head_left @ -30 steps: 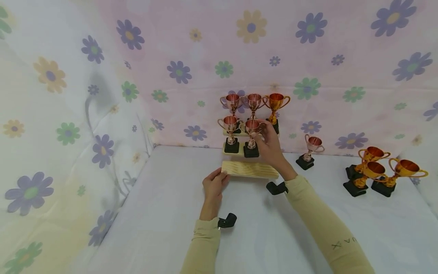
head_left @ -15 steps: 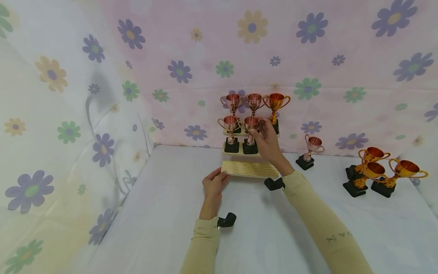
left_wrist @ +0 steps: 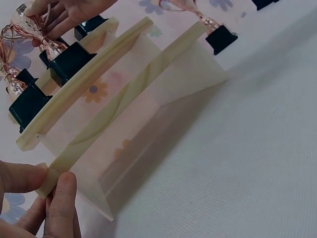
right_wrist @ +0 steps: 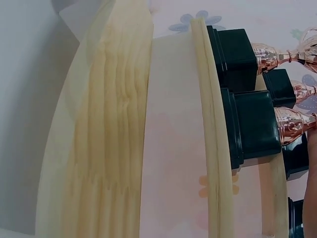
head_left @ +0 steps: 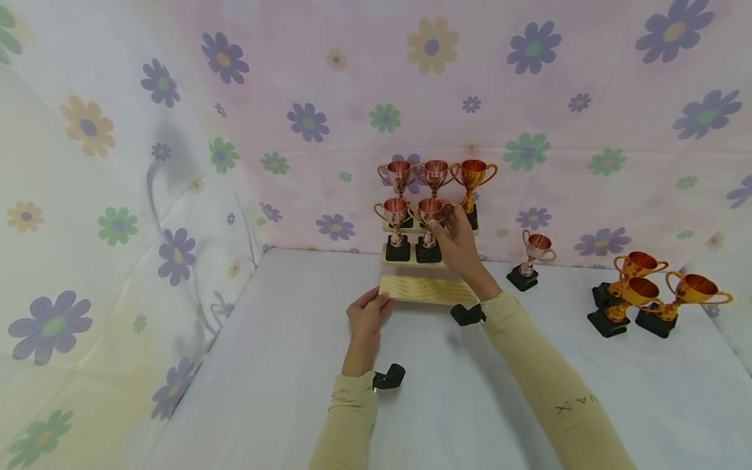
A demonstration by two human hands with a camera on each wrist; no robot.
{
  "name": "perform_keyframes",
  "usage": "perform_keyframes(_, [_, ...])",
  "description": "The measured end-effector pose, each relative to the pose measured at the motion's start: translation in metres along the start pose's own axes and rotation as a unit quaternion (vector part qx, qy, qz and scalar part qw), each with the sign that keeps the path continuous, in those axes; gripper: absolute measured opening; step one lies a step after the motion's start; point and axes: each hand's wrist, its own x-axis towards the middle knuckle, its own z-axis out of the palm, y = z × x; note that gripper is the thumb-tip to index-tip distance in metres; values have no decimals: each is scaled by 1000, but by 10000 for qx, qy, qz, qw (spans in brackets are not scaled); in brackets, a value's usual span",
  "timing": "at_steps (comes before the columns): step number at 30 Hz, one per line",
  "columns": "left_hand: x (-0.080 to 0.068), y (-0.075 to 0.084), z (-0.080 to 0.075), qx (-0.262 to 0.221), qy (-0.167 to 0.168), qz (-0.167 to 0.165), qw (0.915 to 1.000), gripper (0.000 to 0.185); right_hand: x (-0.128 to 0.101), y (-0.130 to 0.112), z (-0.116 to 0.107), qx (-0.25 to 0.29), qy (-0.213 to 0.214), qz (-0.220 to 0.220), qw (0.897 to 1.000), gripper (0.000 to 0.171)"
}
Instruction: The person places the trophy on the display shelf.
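My right hand grips a rose-gold trophy cup by its upper part. Its black base stands upright on the middle board of a three-tier wooden display shelf. Just left of it is a matching rose-gold trophy, their handles close together. My left hand pinches the left end of the lowest board between thumb and fingers, as the left wrist view shows too. In the right wrist view, the held trophy's base sits against the board, and the right hand shows only at the edge.
On the top tier stand two rose-gold trophies and a gold one. A rose-gold trophy stands on the white table right of the shelf. Several gold trophies cluster farther right. Flowered cloth hangs close behind.
My right hand has moved slightly left and back with the trophy, whose base now sits farther onto the middle board, nearer its neighbour. The left hand has stayed on the lowest board.
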Motion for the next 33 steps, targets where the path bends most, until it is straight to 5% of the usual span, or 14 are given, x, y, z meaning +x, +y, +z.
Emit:
perform_keyframes(11, [0,-3,1,-22,-75,81,9999,35,-16,25,-8,469,303,148,9983,54])
perform_keyframes(17, [-1,-1,0,-12,-70,45,10000,35,-41,15,-16,245,1139,-290,9928,44])
perform_keyframes(25, [-3,0,0,26,-38,-3,10000,36,-72,-16,-49,-365,2402,-987,9650,25])
perform_keyframes(33, [-1,1,0,20,-37,30,10000,35,-81,-23,-103,-930,3364,-603,9352,31])
